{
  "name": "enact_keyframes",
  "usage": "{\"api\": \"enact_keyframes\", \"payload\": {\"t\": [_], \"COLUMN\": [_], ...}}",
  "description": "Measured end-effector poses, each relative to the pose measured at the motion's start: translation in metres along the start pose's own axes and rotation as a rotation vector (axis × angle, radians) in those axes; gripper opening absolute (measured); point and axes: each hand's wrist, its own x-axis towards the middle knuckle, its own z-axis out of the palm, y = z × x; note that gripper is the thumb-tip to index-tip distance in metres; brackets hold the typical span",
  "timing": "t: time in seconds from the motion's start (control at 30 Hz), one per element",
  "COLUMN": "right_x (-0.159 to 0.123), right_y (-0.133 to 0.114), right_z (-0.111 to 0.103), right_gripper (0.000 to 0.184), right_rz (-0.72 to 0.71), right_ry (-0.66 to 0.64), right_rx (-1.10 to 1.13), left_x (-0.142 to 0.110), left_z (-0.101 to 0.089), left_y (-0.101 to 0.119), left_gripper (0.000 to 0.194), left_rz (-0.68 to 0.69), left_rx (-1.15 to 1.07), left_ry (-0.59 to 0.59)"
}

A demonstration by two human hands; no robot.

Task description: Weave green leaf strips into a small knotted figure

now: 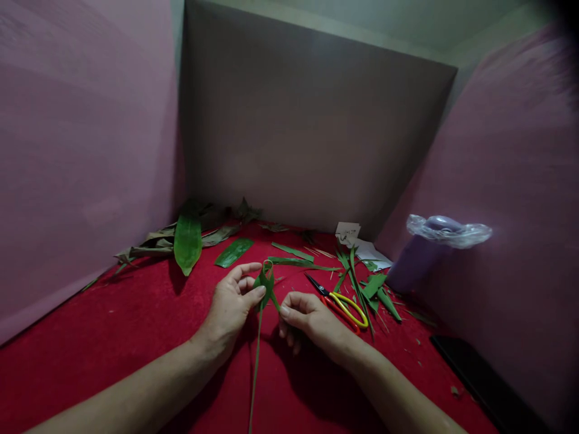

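Between the thumb and fingers of my left hand (233, 296) is a folded green leaf piece (265, 283), with a small loop at its top. A long thin strip (257, 367) hangs from it toward the front edge of the view. My right hand (307, 316) pinches the end of a narrow leaf strip (275, 301) that runs out from the folded piece. Just right of that hand lie scissors (346, 307) with one yellow and one red handle, on the red cloth (113, 349).
Broad green leaves (187, 241) and dry leaves (221, 235) lie at the back left. Cut leaf scraps (373, 286) and white paper (371, 252) are to the right. Beyond stands a purple container (414, 262) with clear plastic (470, 234) on top. A black flat object (479, 374) lies front right.
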Motion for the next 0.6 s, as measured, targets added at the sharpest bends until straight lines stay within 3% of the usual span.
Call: {"api": "enact_keyframes", "payload": {"t": [0.2, 0.33, 0.4, 0.5, 0.6], "right_x": [-0.006, -0.009, -0.007, -0.003, 0.001], "right_y": [-0.005, -0.008, -0.010, -0.010, -0.007], "right_z": [-0.013, -0.018, -0.015, -0.006, 0.002], "right_gripper": [0.033, 0.028, 0.025, 0.030, 0.031], "right_rz": [0.086, 0.146, 0.071, -0.128, -0.170], "right_ry": [-0.145, -0.271, -0.215, -0.013, 0.115], "right_rx": [-0.075, -0.093, -0.052, 0.051, 0.079], "left_x": [0.001, 0.000, -0.002, -0.004, -0.005], "left_z": [0.000, 0.001, 0.003, 0.005, 0.007], "left_y": [0.003, 0.005, 0.003, 0.000, -0.003], "left_gripper": [0.039, 0.037, 0.036, 0.036, 0.035], "left_rz": [0.021, 0.023, 0.009, -0.029, -0.040], "left_rx": [0.028, 0.014, 0.011, -0.004, -0.009], "left_ry": [0.094, 0.091, 0.052, -0.009, -0.025]}}
